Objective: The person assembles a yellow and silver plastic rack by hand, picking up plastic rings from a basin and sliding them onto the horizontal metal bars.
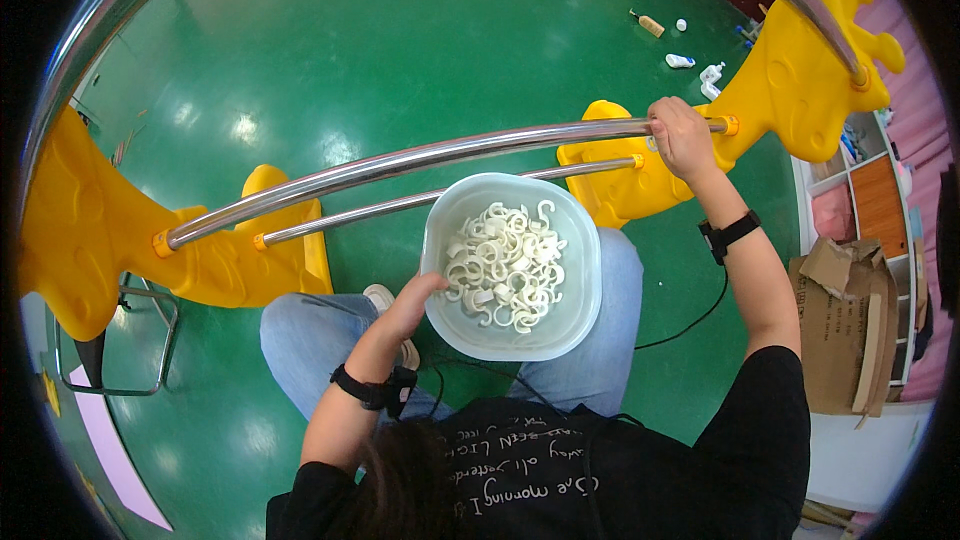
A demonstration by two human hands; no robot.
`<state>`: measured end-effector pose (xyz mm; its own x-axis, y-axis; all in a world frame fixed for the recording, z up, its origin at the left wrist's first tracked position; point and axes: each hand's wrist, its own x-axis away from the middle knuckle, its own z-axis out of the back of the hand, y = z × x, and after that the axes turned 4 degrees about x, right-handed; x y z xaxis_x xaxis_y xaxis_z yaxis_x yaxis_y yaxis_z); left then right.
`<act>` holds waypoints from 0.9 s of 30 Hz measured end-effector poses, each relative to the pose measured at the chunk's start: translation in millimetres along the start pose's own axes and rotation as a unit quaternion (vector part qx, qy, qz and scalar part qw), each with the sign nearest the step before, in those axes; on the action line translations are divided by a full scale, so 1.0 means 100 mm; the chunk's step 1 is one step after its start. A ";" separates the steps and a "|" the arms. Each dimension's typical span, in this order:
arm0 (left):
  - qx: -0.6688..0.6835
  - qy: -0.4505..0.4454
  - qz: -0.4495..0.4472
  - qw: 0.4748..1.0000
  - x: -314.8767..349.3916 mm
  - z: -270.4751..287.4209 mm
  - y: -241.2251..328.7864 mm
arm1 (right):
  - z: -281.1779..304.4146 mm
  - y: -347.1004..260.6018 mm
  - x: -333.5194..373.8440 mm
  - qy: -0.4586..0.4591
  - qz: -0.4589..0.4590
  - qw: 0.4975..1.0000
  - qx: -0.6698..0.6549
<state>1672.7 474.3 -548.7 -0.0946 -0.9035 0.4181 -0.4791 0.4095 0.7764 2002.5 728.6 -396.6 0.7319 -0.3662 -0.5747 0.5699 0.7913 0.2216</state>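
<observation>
A pale green-white plastic basin (585,315) rests on my lap, mostly over my right thigh. It holds a heap of small white plastic curtain hooks (503,268), some curled into rings and some more open. My left hand (408,306) grips the basin's left side, thumb over the rim and fingers hidden beneath. My right hand (683,140) is closed round the right end of the curved upper metal rail (430,155). Something small and whitish shows under its fingers, too small to make out. A thinner metal rail (350,217) runs below, partly behind the basin.
Yellow giraffe-shaped plastic end frames (800,70) hold the rails on both sides. Several bottles (680,61) lie on the green floor (400,40) at far right. At right stand shelves (880,202) and torn cardboard (840,330). A metal-legged stand (165,340) is at left.
</observation>
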 end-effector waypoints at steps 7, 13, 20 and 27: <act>-0.007 0.007 0.010 1.000 -0.08 0.10 -0.08 | -0.05 0.00 -0.04 0.037 -0.006 0.999 0.004; -0.010 -0.016 0.002 1.000 -0.11 0.11 -0.07 | -0.03 0.04 -0.02 0.051 -0.008 0.999 0.002; 0.001 0.001 -0.002 1.000 -0.03 0.03 -0.05 | 0.19 -0.53 0.02 0.140 -0.027 0.990 -0.006; -0.006 -0.013 -0.010 1.000 -0.05 0.08 -0.10 | -0.13 -1.54 0.40 -0.229 0.114 0.930 -0.265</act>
<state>1670.6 473.5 -562.5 -0.1077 -0.9141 0.3909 -0.4702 0.3933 0.7901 1939.2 598.1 -464.6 0.9627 -0.2332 -0.1373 0.2050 0.9596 -0.1925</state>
